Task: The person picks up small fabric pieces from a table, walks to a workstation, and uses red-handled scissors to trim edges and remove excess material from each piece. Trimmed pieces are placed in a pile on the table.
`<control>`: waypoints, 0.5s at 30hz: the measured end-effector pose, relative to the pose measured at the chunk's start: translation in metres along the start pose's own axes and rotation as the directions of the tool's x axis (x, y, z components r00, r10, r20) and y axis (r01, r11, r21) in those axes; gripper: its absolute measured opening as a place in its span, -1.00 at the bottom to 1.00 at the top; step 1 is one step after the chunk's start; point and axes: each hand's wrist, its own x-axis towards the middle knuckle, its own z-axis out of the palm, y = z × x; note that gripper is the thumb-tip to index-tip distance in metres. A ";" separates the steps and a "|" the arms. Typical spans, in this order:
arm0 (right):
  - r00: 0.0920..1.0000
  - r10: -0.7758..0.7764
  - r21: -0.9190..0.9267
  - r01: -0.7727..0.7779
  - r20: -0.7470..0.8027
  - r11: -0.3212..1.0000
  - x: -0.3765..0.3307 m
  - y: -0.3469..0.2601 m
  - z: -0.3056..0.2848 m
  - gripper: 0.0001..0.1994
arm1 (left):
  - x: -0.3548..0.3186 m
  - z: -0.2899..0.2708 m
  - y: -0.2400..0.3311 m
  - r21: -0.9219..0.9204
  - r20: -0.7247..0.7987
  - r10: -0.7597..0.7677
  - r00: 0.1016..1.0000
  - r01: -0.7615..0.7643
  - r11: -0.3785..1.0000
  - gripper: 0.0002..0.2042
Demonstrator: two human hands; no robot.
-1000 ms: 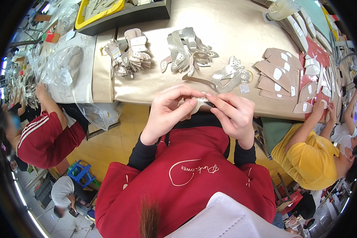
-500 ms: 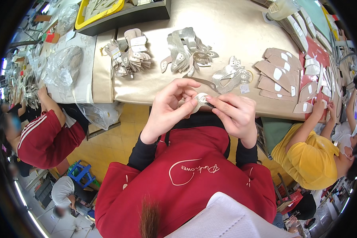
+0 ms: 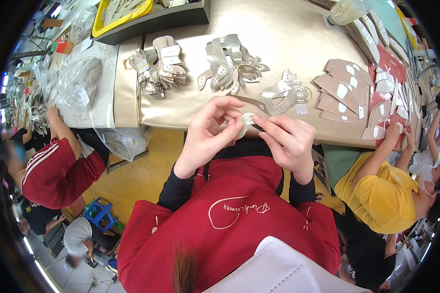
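Close in front of my body, just off the table's near edge, my left hand (image 3: 206,139) pinches a small pale glittery strap piece (image 3: 245,126) with a rounded end. My right hand (image 3: 294,146) is closed at the piece's right side, its fingertips around a small dark thing too little to name. Beyond my hands lies a loose brown strap (image 3: 252,101). Next to it is a bunch of silvery glitter straps (image 3: 274,103), and farther back a larger pile of metallic straps (image 3: 223,61).
A bundle of beige straps (image 3: 162,68) lies left of centre. Brown cut pieces with white patches (image 3: 344,90) spread at the right, beside a co-worker in yellow (image 3: 384,195). A black tray (image 3: 181,15) with a yellow bin (image 3: 100,27) stands at the back left.
My hands keep nearly the same hold on the glittery strap piece, with only slight finger shifts. A person in black has come into view at the lower right, another at the lower left.
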 end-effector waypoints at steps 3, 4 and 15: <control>0.999 0.018 0.132 -0.014 -0.028 0.991 -0.001 0.001 0.008 -0.63 | 0.001 -0.002 -0.001 -0.058 0.005 -0.027 1.000 0.027 0.998 -0.67; 0.999 0.028 0.192 -0.021 -0.037 0.981 -0.002 0.001 0.011 -0.63 | 0.001 -0.003 -0.002 -0.093 0.017 -0.034 0.999 0.035 0.995 -0.67; 0.990 0.128 0.515 -0.080 -0.060 0.854 -0.013 0.003 0.009 -0.67 | 0.002 -0.005 -0.009 -0.177 -0.007 -0.080 0.997 0.077 0.981 -0.69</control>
